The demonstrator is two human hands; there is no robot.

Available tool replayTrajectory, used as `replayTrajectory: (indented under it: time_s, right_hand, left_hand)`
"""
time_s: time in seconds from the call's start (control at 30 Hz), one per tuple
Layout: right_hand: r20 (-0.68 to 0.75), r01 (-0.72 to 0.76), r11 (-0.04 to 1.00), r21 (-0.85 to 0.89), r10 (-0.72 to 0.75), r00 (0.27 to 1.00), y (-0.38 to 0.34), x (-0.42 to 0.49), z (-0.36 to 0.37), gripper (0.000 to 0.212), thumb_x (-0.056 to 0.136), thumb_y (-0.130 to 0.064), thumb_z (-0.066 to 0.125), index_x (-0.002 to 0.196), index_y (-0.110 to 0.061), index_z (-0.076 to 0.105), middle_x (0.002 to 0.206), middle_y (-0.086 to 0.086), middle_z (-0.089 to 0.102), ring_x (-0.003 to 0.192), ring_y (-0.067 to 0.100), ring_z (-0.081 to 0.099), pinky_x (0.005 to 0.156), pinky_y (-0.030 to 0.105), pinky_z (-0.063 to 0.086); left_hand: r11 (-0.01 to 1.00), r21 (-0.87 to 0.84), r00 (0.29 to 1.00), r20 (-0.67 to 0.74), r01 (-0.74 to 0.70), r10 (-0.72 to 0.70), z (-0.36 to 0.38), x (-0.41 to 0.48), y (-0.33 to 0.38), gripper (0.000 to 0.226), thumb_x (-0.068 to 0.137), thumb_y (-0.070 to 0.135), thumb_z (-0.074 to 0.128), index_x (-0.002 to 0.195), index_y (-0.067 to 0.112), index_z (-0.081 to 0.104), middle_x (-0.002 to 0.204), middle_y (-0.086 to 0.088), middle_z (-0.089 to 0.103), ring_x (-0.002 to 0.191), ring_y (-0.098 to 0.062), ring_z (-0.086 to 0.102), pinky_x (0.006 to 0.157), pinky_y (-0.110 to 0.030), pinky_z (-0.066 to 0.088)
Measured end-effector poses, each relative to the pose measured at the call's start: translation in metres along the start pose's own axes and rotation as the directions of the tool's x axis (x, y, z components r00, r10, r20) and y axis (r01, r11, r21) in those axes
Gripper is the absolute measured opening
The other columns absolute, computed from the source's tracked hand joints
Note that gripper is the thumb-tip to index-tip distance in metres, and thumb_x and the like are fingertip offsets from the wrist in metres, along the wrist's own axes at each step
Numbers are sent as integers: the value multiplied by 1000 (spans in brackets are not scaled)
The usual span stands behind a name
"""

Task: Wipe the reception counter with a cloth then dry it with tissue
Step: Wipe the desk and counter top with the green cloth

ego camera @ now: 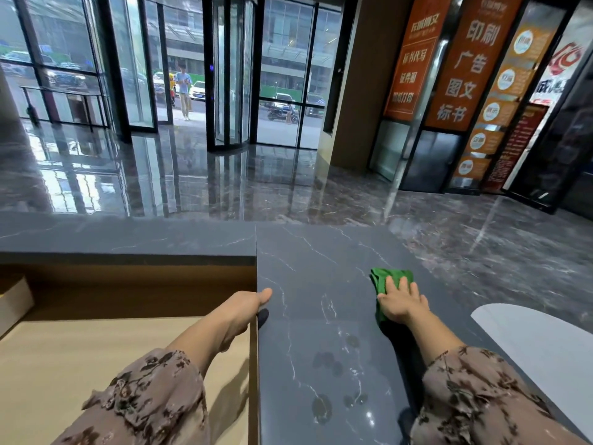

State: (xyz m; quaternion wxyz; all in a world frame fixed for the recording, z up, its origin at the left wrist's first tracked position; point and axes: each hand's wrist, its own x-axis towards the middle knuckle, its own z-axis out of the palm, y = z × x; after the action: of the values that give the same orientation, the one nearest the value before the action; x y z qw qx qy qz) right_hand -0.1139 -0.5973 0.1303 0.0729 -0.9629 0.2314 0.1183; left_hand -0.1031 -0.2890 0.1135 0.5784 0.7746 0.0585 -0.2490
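The reception counter (321,268) is dark grey stone with white veins and runs away from me on the right. A green cloth (386,279) lies on it near the outer edge. My right hand (402,301) presses flat on the cloth with straight fingers. My left hand (248,305) grips the counter's inner edge, thumb on top and fingers curled under the lip. Several wet smudges (324,361) show on the stone near me. No tissue is in view.
A lower beige desk (80,364) sits left of the counter, with a pale box (14,303) at its far left. A white rounded surface (539,342) lies at the right. Beyond the counter are glossy lobby floor (224,175) and glass doors.
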Motion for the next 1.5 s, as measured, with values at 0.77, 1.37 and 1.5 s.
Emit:
replayTrajectory:
  time_s: [0.77, 1.37, 1.5]
  right_hand:
    - [86, 531, 845, -63, -525, 847, -134, -73, 32, 57, 103, -38, 19, 153, -26, -5, 160, 3, -15, 147, 23, -15, 119, 42, -5]
    - [-25, 26, 999, 44, -25, 999, -5, -26, 8, 60, 102, -38, 20, 154, -20, -4, 160, 9, -16, 147, 31, -12, 119, 45, 0]
    - [-38, 143, 988, 52, -141, 989, -69, -66, 27, 61, 101, -36, 21, 154, -18, -4, 160, 11, -16, 147, 32, -14, 118, 45, -3]
  left_hand:
    - [990, -124, 993, -103, -67, 54, 21, -42, 15, 82, 91, 71, 20, 139, 12, 49, 146, -11, 44, 136, -27, 40, 104, -33, 26]
    - [971, -220, 996, -38, -89, 83, 25, -64, 6, 75, 93, 67, 19, 141, 15, 45, 148, 3, 41, 141, -16, 32, 120, -39, 11]
    - [936, -338, 995, -16, -95, 95, 31, -73, 1, 75, 95, 64, 15, 147, 13, 33, 153, 3, 33, 143, -13, 25, 119, -33, 9]
